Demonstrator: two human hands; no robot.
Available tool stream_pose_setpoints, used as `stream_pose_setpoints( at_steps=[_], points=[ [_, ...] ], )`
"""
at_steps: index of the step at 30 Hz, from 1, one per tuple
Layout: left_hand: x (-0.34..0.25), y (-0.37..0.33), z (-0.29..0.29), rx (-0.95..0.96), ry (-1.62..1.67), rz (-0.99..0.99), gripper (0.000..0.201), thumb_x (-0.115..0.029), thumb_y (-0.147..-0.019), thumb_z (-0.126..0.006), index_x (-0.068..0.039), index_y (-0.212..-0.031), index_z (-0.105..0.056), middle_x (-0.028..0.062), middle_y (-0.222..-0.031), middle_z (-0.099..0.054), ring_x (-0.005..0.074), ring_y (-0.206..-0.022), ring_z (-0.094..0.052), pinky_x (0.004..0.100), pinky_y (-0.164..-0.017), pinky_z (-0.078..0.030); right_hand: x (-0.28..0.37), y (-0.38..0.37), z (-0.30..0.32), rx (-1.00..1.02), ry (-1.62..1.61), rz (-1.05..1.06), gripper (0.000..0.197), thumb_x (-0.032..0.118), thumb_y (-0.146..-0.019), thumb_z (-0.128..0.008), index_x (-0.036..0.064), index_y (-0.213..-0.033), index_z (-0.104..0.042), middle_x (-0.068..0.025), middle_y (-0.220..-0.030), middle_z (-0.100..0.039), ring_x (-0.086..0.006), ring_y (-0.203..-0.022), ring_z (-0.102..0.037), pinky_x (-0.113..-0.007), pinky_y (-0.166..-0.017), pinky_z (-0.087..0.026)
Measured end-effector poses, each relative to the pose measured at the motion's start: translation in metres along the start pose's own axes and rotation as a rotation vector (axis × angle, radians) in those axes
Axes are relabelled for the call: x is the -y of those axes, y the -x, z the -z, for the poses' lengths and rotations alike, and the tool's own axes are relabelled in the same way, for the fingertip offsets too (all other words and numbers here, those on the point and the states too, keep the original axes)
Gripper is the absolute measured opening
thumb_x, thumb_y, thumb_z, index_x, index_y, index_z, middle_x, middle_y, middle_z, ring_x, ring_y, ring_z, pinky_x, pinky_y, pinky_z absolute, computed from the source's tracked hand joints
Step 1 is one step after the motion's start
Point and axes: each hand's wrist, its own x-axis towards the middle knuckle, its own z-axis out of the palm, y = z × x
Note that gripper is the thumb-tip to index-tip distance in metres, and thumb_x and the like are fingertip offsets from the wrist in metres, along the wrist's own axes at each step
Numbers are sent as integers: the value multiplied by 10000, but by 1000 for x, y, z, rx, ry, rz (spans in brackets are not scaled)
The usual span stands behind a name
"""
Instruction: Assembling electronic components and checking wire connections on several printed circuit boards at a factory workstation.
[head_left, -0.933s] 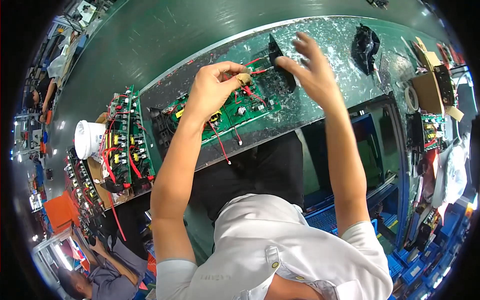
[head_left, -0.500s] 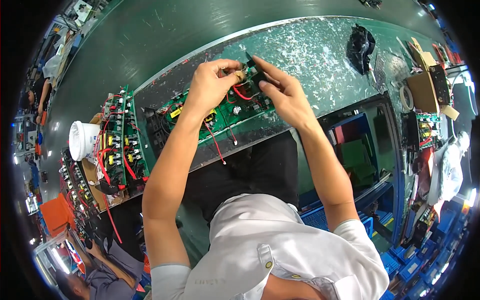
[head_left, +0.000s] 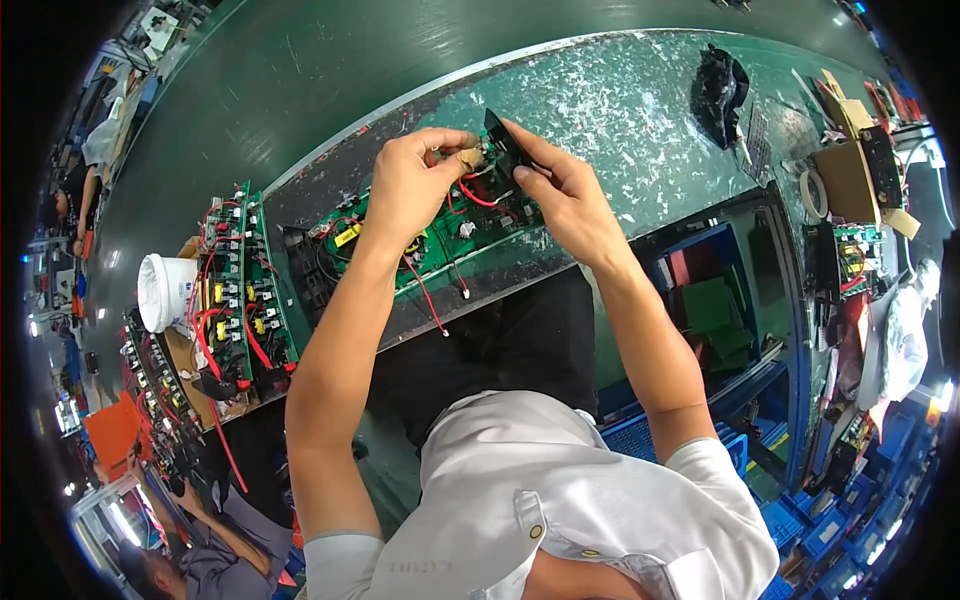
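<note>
A green circuit board [head_left: 420, 258] lies on the bench before me, carrying a yellow part, red wires and white connectors. At its right end my right hand [head_left: 572, 208] grips a thin black plate [head_left: 500, 138] between thumb and fingers, tilted up against the board. My left hand [head_left: 408, 188] is closed in a pinch at the board's far right corner, beside the plate. What its fingertips hold is hidden. A red wire [head_left: 476, 196] loops between the two hands. Two thin red leads [head_left: 428, 300] hang over the bench's near edge.
More wired boards [head_left: 238, 290] stand at the left by a white bucket [head_left: 165, 290]. White scraps litter the green bench top [head_left: 610, 110]. A black bag [head_left: 722, 95], a tape roll [head_left: 813, 195] and a cardboard box [head_left: 848, 185] are at the right. Another person works at lower left.
The black plate has turned, showing more of its length between my hands. Both hands have shifted slightly left, and the board has moved a little with them.
</note>
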Motion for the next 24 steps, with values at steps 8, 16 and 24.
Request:
stream_pose_setpoints(
  at_steps=[8, 16, 24],
  points=[
    [-6, 4, -3, -45, -77, -30, 192, -105, -824, -753, -31, -1001, -762, 56, -701, -697, 68, -584, -564, 259, -558, -456, -1, 1, -1, 2, 97, -5, 489, -2, -959, -499, -3, -1447, -463, -103, -1327, -603, -118, -1167, -546, -269, -1021, -419],
    [-19, 8, -12, -95, -136, -48, 179, -99, -827, -743, -14, -984, -752, 96, -731, -713, 106, -618, -632, 275, -594, -492, -4, 4, -3, -14, 172, 36, 494, 8, -951, -494, 0, -1444, -459, -179, -1306, -610, -177, -1149, -587, -288, -999, -436],
    [-18, 12, 3, -78, -131, -135, 252, -82, -838, -749, -20, -1079, -713, 84, -875, -694, 106, -698, -650, 255, -637, -510, -7, 0, -1, 113, 155, 40, 508, -3, -966, -515, 22, -1467, -437, -96, -1312, -602, -116, -1128, -550, -273, -996, -438]
  ],
)
